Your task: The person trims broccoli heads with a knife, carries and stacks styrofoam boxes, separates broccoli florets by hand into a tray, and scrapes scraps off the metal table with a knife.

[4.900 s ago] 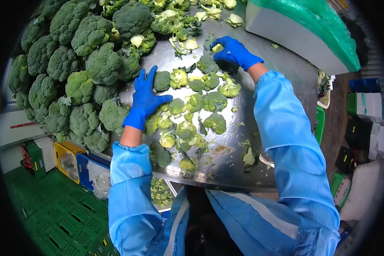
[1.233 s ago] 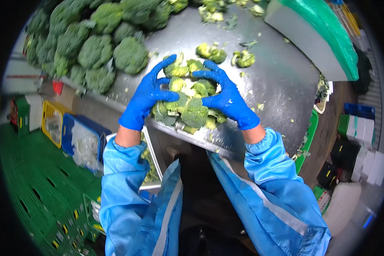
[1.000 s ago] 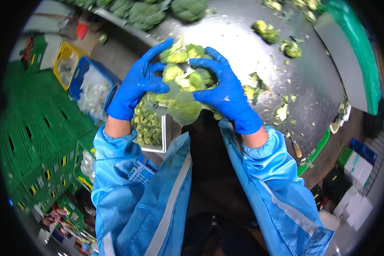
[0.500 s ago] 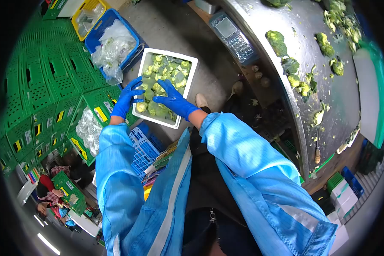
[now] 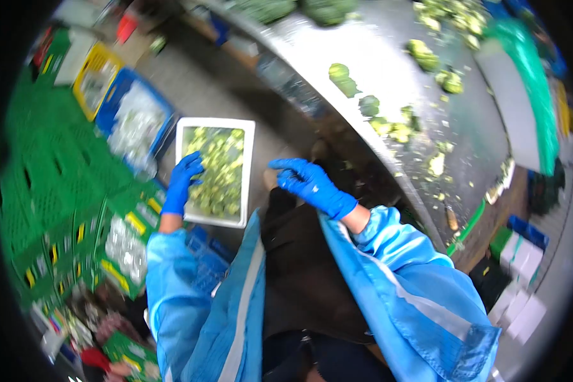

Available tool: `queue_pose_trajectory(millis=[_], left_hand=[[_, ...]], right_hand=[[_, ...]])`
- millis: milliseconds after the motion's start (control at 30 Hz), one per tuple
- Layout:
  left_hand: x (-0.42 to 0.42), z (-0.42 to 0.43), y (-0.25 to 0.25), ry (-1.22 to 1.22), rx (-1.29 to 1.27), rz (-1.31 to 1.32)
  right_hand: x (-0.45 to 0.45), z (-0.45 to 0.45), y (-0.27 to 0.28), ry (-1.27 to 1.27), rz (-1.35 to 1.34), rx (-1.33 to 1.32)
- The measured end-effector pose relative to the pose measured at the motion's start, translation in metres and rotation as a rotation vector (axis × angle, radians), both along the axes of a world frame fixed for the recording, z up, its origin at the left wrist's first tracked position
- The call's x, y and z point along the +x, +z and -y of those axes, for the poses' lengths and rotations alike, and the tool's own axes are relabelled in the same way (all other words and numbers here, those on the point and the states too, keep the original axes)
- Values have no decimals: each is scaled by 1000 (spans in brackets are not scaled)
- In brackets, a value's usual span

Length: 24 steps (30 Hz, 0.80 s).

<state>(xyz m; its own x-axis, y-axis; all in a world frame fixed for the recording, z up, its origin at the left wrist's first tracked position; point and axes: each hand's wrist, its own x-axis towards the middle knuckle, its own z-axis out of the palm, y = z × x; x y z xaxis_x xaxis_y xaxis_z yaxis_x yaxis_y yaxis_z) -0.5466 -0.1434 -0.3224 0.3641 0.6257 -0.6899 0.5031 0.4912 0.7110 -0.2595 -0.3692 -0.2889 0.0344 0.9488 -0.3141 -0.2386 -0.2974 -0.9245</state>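
Note:
A white foam box (image 5: 249, 149) full of green broccoli pieces (image 5: 215, 169) stands low in front of me. My left hand (image 5: 183, 181), in a blue glove, is over the box's left side with its fingers apart and nothing visible in them. Whether it touches the rim I cannot tell. To the right of the box, between it and the metal worktable (image 5: 363, 38), hovers my right hand (image 5: 309, 184), also gloved in blue. Its fingers are stretched out to the left, and I see nothing held in it.
Broccoli heads (image 5: 421, 56) and scraps lie on the worktable, with a wooden-handled tool (image 5: 452, 218) near its edge. Stacked green crates (image 5: 51, 165) line the left. Blue (image 5: 165, 118) and yellow (image 5: 83, 73) crates hold clear plastic. A person's red sleeve (image 5: 95, 360) shows lower left.
My right hand has come out of the box and moved right, toward the table. The left hand stays at the box's left side. The view has turned, so the box appears lower and further left.

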Motion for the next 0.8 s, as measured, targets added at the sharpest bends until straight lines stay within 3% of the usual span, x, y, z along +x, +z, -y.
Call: queue_pose_trajectory(millis=[133, 233, 300, 367, 467, 533, 600, 667, 733, 800], left_hand=[[115, -16, 50, -218, 116, 252], [224, 4, 118, -473, 297, 377], [278, 17, 133, -714, 587, 351], [322, 17, 111, -897, 989, 435], [375, 29, 105, -980, 988, 277], [408, 30, 105, -1001, 999, 312], [441, 32, 105, -1011, 1004, 335], [482, 33, 107, -997, 949, 390], [522, 37, 100, -980, 866, 434], [557, 46, 89, -948, 943, 380]], right_hand=[[73, 14, 73, -204, 624, 203], [131, 37, 92, -471, 773, 120], [167, 57, 98, -515, 950, 35], [207, 78, 95, -535, 1028, -49], [280, 96, 82, -642, 1182, -127], [337, 99, 73, -740, 1240, -118], [383, 92, 71, -751, 1240, -268], [420, 81, 53, -637, 1215, -310], [431, 59, 32, -533, 1203, -139], [417, 38, 23, -400, 1258, -155]])
